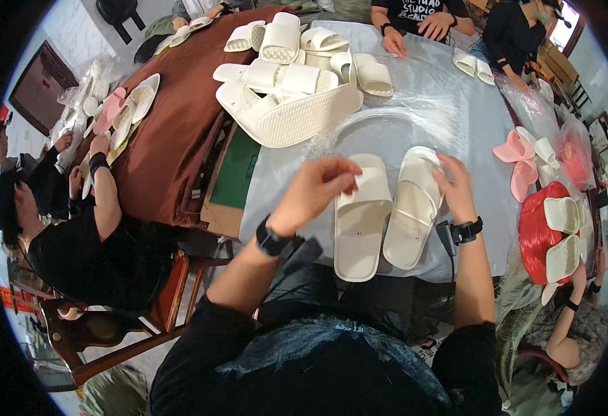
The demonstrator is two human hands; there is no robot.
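Note:
Two cream slide slippers lie side by side on the grey-covered table in front of me, toes pointing away. The left slipper (pixel 357 243) is almost straight; the right slipper (pixel 406 232) tilts, with its toe to the right. My left hand (pixel 320 188) hovers at the left edge of the left slipper's strap, its fingers loosely bent and apart. Beside the right slipper's strap is my right hand (pixel 458 188), thumb and fingers spread around nothing. Whether either hand touches a slipper is hard to tell. Beyond them, a heap of cream slippers (pixel 304 114) rests on the table.
Clear plastic bags (pixel 422 114) lie spread beyond the pair. Another cream pair (pixel 473 66) sits at the far right. Pink slippers (pixel 519 163) and a red bundle (pixel 545 232) are at the right edge. On the left stand a brown-covered table (pixel 172 132) and a wooden chair (pixel 172 305). Several people work around.

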